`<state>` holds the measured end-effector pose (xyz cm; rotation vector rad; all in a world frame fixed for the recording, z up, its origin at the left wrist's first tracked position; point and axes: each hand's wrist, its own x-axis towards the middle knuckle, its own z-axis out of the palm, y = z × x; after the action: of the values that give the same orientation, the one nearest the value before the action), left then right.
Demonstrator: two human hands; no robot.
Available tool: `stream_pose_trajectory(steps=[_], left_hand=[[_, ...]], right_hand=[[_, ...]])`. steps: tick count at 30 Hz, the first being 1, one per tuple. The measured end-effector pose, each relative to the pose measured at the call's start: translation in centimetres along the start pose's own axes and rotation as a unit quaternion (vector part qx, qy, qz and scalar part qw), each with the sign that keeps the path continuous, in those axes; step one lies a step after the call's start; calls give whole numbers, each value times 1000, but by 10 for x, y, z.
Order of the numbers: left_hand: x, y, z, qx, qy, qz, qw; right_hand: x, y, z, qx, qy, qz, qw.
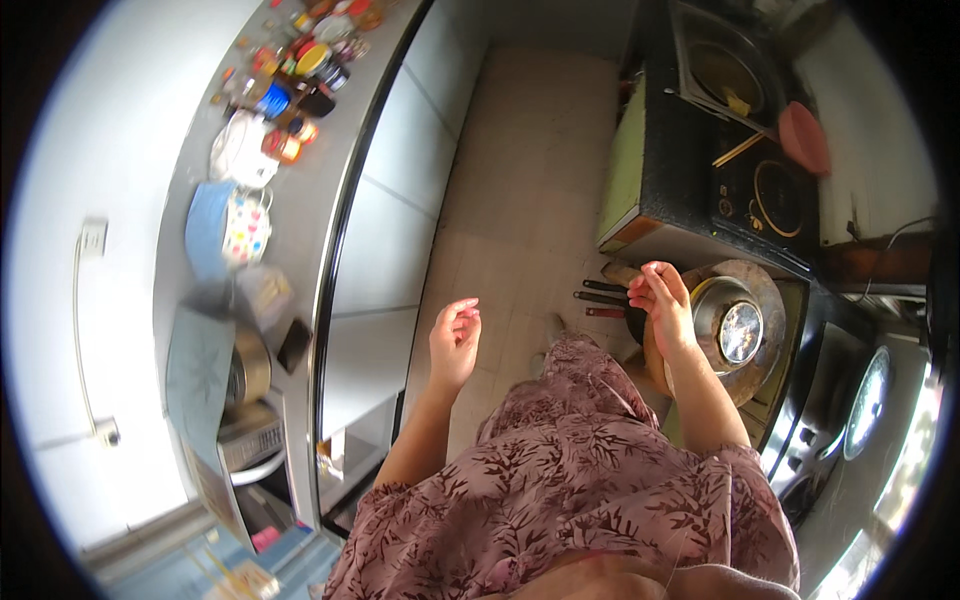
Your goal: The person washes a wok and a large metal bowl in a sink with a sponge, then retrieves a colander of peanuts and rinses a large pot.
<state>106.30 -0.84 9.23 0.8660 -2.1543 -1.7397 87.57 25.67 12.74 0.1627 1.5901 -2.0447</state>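
Note:
My left hand (454, 341) hangs over the tiled floor (517, 187) with its fingers loosely curled and nothing in it. To the right, my right hand (667, 304) is raised with fingers bent and thumb near them, and no object shows in it. Beside that hand, an upturned metal basin (709, 311) rests on a round wooden board (772, 315). Several pan handles (600, 295) stick out to the left of the right hand. Above lies an induction cooktop (776, 196) with a pair of chopsticks (739, 150) near it.
Left, a long counter (304, 225) carries bottles and jars (277, 97), a dotted cup (247, 229) and a black phone (294, 346). Right, a black counter (675, 172) holds a pink bowl (802, 139) and a large pan (724, 75). A green cabinet's corner (622, 232) juts toward the aisle.

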Motion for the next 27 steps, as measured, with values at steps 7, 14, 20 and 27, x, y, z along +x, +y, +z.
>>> stream_pose_trajectory(steps=[7,14,20,27], left_hand=[[151,53,9,11,-41,62,997],[306,96,12,16,-46,60,997],[455,113,39,23,-96,30,995],[662,190,120,36,-218,70,973]], right_hand=[[119,-28,8,53,78,-15,995],[268,-99,52,16,81,3,997],[384,-168,77,-33,34,-66,997],[487,-184,13,4,238,-63,969]])
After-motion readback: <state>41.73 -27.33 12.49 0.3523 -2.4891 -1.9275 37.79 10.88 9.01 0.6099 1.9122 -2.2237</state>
